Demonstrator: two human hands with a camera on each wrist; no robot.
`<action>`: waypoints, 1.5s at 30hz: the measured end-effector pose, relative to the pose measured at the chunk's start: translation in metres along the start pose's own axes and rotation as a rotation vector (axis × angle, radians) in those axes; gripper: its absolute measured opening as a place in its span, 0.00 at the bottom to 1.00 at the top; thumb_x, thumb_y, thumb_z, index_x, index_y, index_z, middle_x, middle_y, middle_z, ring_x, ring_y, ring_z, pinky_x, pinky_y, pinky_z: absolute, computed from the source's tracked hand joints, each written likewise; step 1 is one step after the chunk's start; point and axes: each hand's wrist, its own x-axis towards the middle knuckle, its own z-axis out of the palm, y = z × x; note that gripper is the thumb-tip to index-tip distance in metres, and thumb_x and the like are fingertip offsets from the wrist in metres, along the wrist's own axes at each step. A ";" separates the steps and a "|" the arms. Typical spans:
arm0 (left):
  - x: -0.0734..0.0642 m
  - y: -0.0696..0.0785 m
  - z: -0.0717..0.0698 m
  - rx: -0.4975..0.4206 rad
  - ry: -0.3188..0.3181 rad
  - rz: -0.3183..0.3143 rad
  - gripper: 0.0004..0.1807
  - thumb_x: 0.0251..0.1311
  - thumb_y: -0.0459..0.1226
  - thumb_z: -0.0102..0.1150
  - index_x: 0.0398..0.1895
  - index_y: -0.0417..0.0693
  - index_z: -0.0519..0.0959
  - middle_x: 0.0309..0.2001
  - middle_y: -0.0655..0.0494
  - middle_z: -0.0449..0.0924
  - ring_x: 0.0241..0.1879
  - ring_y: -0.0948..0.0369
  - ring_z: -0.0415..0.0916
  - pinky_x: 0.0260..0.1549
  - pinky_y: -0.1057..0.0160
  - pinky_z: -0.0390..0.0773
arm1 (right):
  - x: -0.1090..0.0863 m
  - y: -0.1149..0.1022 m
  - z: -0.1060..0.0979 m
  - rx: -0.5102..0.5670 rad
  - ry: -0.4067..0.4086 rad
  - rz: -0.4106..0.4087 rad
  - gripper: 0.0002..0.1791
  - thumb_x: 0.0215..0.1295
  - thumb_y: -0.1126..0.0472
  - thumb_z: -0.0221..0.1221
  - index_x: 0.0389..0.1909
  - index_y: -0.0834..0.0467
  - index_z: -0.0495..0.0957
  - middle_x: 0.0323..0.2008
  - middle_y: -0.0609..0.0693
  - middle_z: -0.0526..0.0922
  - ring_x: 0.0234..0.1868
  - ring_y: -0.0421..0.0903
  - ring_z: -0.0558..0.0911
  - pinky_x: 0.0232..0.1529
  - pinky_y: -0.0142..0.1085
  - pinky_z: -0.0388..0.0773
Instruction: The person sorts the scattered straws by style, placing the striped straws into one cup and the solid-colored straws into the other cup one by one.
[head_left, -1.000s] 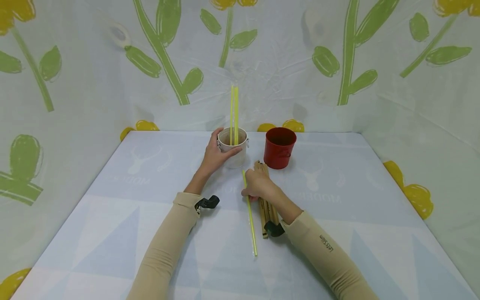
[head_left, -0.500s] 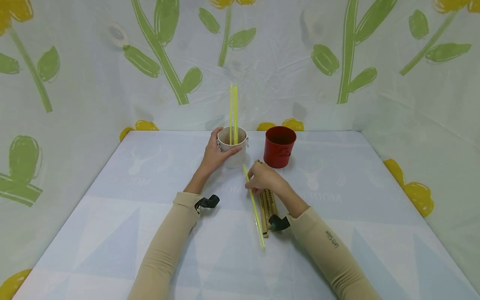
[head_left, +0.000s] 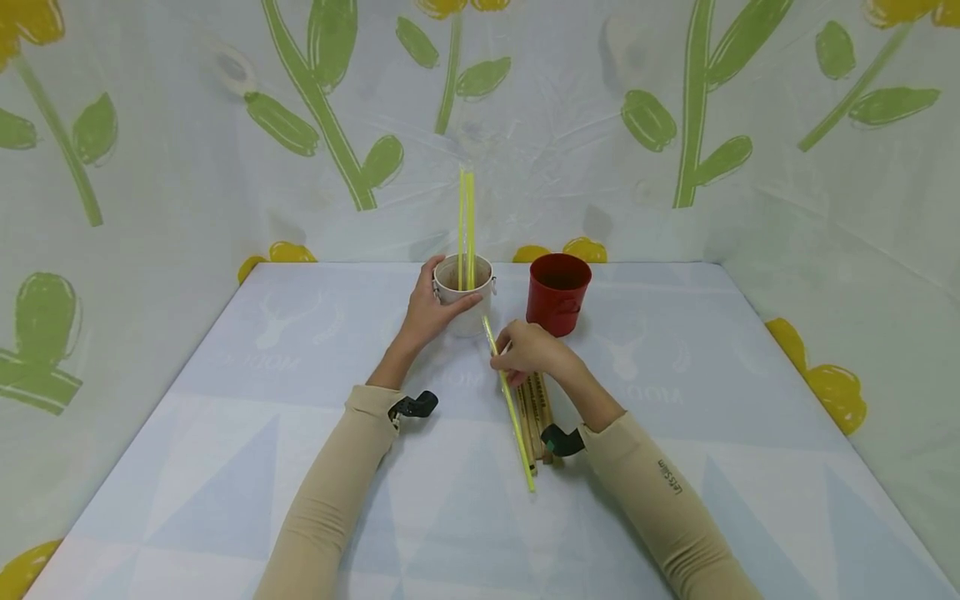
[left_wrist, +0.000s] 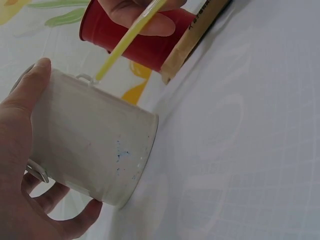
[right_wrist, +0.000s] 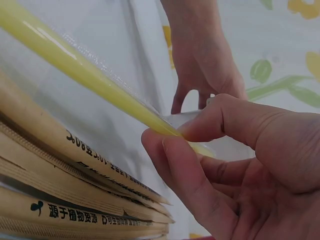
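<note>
My left hand [head_left: 431, 310] grips the white bucket [head_left: 471, 321] by its side, thumb across the front near the rim. Several yellow straws [head_left: 471, 217] stand upright in that bucket. Between thumb and fingertips, my right hand [head_left: 528, 348] pinches another yellow straw [head_left: 517, 433] in a clear wrapper [right_wrist: 117, 85]. This straw slants, with its far end close in front of the white bucket and its near end toward me. In the left wrist view, the end of the held straw [left_wrist: 125, 42] overlaps the bucket's rim by a small handle loop.
Beneath my right hand lie several slim brown paper packets [head_left: 536, 417] with printed text [right_wrist: 75, 215], side by side on the table. A red bucket [head_left: 557, 300] stands just beyond them, right of the white one. The flowered backdrop [head_left: 555, 150] rises behind the table's back edge.
My right hand has moved slightly right and away from me, and the pinched straw's far end has shifted toward the white bucket. My left hand keeps its hold.
</note>
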 end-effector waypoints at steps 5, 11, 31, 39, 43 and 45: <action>0.000 0.000 -0.001 -0.006 -0.005 -0.004 0.51 0.48 0.55 0.73 0.72 0.60 0.55 0.66 0.47 0.67 0.64 0.52 0.68 0.61 0.46 0.70 | 0.001 0.001 -0.002 0.022 -0.016 -0.013 0.13 0.64 0.58 0.63 0.45 0.61 0.78 0.30 0.55 0.85 0.23 0.44 0.86 0.29 0.33 0.83; 0.000 0.000 -0.001 -0.014 -0.006 -0.003 0.51 0.48 0.56 0.73 0.72 0.61 0.55 0.66 0.48 0.67 0.64 0.52 0.68 0.61 0.46 0.70 | 0.002 0.002 -0.005 0.033 -0.036 -0.010 0.16 0.67 0.58 0.60 0.51 0.60 0.73 0.31 0.56 0.84 0.23 0.46 0.86 0.29 0.33 0.83; 0.000 -0.002 0.000 -0.016 -0.009 -0.011 0.52 0.47 0.56 0.74 0.73 0.60 0.54 0.67 0.48 0.66 0.64 0.52 0.67 0.60 0.46 0.71 | 0.004 0.008 -0.018 0.161 -0.033 -0.015 0.19 0.72 0.57 0.52 0.59 0.58 0.63 0.36 0.58 0.84 0.25 0.50 0.87 0.32 0.36 0.85; 0.000 -0.002 0.000 -0.006 -0.015 -0.011 0.51 0.47 0.56 0.73 0.72 0.62 0.54 0.67 0.49 0.66 0.64 0.53 0.67 0.61 0.46 0.70 | 0.001 0.007 -0.021 0.209 -0.009 -0.019 0.25 0.68 0.61 0.56 0.63 0.59 0.60 0.35 0.59 0.85 0.25 0.49 0.87 0.35 0.40 0.85; 0.000 -0.001 0.000 -0.007 -0.013 -0.008 0.51 0.47 0.57 0.73 0.72 0.62 0.54 0.66 0.49 0.66 0.64 0.53 0.67 0.61 0.47 0.70 | 0.000 0.006 -0.022 0.204 0.000 -0.021 0.29 0.65 0.62 0.59 0.63 0.58 0.59 0.34 0.59 0.85 0.27 0.50 0.88 0.35 0.38 0.85; 0.001 -0.001 0.000 -0.011 -0.013 -0.006 0.51 0.47 0.56 0.73 0.72 0.62 0.54 0.66 0.49 0.66 0.64 0.53 0.67 0.61 0.46 0.70 | 0.000 0.006 -0.022 0.195 0.012 -0.026 0.30 0.63 0.62 0.61 0.64 0.57 0.59 0.35 0.59 0.85 0.28 0.50 0.88 0.34 0.37 0.85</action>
